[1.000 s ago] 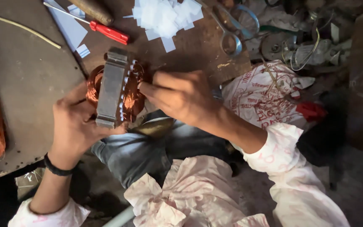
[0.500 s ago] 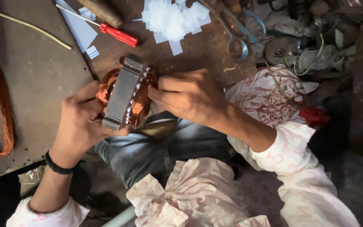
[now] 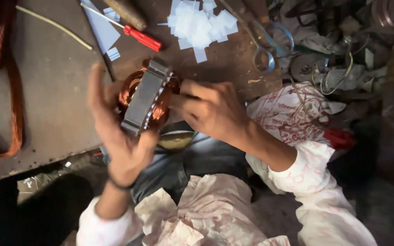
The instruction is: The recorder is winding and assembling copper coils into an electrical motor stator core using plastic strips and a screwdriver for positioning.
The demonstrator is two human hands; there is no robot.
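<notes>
Two bare hands meet just left of the frame's middle around a grey laminated steel motor stator wound with copper wire (image 3: 146, 98). It stands tilted on edge over the near rim of the dark wooden workbench (image 3: 46, 105). The left hand (image 3: 115, 132) cups it from below and from the left, palm against the metal, with its fingers spread and blurred by motion, so how firmly it grips is hard to say. The right hand (image 3: 210, 109) comes in from the right, fingertips pressed together against the copper coil on the stator's right face; whether they pinch a strand of wire cannot be told, since the fingers hide the spot.

Along the upper edge lie a red-handled screwdriver (image 3: 143, 38), a heap of small white paper slips (image 3: 201, 23) and metal scissors with pale blue-grey loops (image 3: 265, 43), their tips cut off by the frame. At the far left a loop of bare copper wire (image 3: 12, 91) runs out of view. A crumpled white printed bag (image 3: 292, 114) sits to the right of the hands, beside a tangle of metal parts too dark to make out.
</notes>
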